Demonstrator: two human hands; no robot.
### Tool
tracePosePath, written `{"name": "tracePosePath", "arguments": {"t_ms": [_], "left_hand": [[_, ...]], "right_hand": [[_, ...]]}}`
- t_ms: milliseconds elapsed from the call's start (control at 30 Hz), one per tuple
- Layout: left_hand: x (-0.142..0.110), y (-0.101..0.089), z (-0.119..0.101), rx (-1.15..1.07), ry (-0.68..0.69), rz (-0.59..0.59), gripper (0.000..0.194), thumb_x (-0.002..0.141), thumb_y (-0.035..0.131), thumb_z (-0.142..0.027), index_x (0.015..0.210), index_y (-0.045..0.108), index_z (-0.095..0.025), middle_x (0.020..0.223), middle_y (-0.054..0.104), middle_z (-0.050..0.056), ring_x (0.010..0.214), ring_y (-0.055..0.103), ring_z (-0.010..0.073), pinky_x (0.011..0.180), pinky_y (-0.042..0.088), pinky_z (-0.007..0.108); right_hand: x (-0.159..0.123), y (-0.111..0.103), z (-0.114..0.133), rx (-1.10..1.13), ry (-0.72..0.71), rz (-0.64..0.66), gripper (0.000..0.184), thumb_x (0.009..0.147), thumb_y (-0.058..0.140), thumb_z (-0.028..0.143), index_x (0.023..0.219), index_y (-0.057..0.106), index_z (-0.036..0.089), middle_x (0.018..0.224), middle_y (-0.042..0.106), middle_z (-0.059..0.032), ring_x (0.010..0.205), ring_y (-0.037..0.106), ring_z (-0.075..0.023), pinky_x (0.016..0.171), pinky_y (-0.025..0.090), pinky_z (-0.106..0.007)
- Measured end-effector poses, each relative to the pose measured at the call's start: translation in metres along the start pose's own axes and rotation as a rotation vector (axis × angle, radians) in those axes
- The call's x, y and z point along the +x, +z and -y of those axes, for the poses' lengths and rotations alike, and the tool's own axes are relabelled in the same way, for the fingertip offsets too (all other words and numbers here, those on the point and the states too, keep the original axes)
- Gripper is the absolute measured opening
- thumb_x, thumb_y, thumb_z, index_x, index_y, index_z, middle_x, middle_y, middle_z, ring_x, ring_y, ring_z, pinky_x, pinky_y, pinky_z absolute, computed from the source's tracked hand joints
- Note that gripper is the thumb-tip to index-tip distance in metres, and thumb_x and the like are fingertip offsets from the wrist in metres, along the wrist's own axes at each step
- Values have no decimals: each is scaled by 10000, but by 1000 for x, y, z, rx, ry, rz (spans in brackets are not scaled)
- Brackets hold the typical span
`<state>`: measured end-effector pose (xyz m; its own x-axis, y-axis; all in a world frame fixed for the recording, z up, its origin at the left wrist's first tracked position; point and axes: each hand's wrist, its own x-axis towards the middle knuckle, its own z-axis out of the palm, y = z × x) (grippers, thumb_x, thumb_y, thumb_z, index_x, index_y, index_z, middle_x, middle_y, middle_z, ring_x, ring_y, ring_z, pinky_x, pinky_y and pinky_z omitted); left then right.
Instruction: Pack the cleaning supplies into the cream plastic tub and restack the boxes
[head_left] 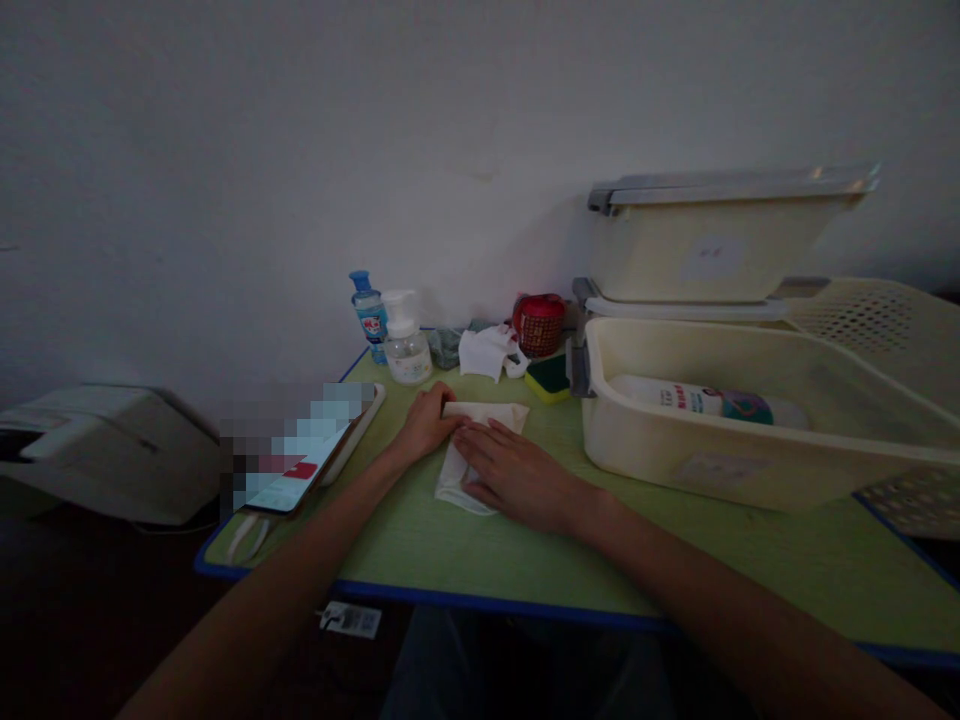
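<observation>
A folded white cloth (459, 487) lies on the green tabletop in front of me. My left hand (427, 425) is at the cloth's upper left edge, its fingers closed on that edge; the fingertips are partly hidden. Stretched flat across the cloth's right side, my right hand (517, 472) presses on it with the fingers extended. Behind the cloth are a crumpled white cloth (487, 352) and a yellow-and-green sponge (549, 378).
A cream bin (690, 470) holding a white bottle (675, 394) stands at right, before a lidded box (675, 250). At the back are a blue bottle (370, 322), a pump bottle (407, 352) and a red woven basket (541, 325). A phone (300, 490) leans at left.
</observation>
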<state>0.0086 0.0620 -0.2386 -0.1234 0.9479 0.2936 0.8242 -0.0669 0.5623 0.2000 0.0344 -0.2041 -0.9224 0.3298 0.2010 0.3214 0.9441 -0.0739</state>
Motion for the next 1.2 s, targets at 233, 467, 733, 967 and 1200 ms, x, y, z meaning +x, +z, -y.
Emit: {"name": "tracePosePath", "arguments": {"t_ms": [233,467,733,967,1200], "left_hand": [[1,-1,-1,-68,14,49,182,670,624,-249,825,596,-157,819,618,33,785,549,192,746,423,318],[0,-5,-6,-182,42,72,118,648,625,-254,696,573,-159,677,578,-13,648,508,145,614,389,257],[-3,-10,-14,-368,26,80,112,613,627,-229,641,549,-154,611,559,-31,577,489,114,564,375,231],[-3,-14,-22,-449,7,47,156,582,639,-228,600,497,-164,550,508,-55,535,469,100,508,354,207],[-7,-24,-28,-526,14,-15,192,567,656,-228,707,552,-146,644,556,-37,575,498,103,526,386,208]], "right_hand": [[-3,1,7,-12,-32,46,406,929,327,229,1259,465,38,1339,446,-179,1270,390,-222,1074,305,-354],[-11,0,12,112,-35,156,735,875,358,536,1355,306,-18,1419,284,-236,1348,218,-279,1103,237,-378],[-11,2,11,161,-27,163,751,869,383,530,1364,281,-26,1428,248,-246,1354,193,-286,1111,214,-391],[-12,0,12,174,-31,153,724,875,376,522,1367,288,-3,1437,239,-234,1357,188,-278,1111,208,-394],[-11,0,12,166,-82,135,649,899,368,464,1374,293,29,1451,248,-181,1359,191,-248,1122,170,-368]]}}
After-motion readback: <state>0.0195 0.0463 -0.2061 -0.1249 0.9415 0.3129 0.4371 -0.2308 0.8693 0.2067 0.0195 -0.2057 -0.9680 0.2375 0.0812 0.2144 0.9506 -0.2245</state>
